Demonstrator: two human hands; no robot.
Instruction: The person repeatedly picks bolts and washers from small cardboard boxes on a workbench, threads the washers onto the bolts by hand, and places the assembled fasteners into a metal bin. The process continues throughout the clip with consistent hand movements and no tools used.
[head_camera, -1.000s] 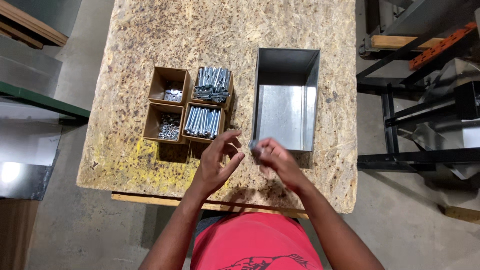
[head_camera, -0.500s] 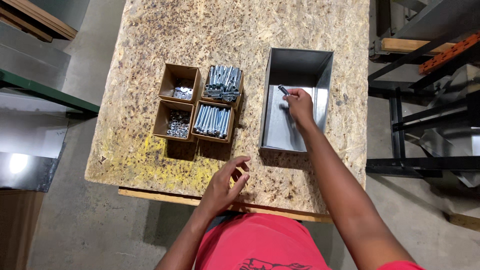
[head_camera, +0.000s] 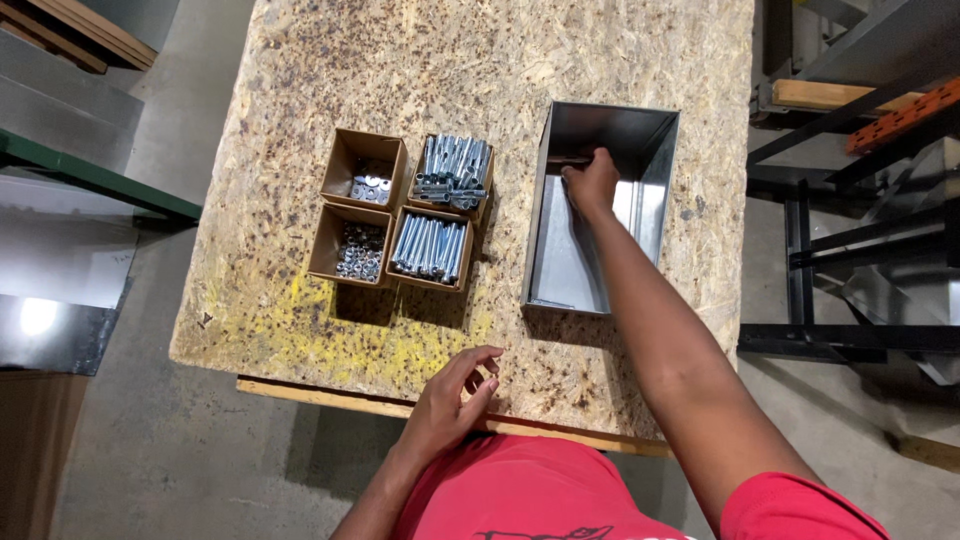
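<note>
Head view: right hand (head_camera: 590, 183) reaches inside metal bin (head_camera: 655, 190).

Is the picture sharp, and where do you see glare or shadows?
Head view: mostly sharp. The metal bin shows a pale sheen on its floor, with the right hand inside. A bright glare spot sits at far left. The cardboard boxes cast short shadows toward the left hand.

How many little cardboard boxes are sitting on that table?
4, set in a two-by-two block left of the metal bin: far-left box with washers, far-right box with bolts, near-left box with nuts, near-right box with bolts. None looks hidden.
</note>
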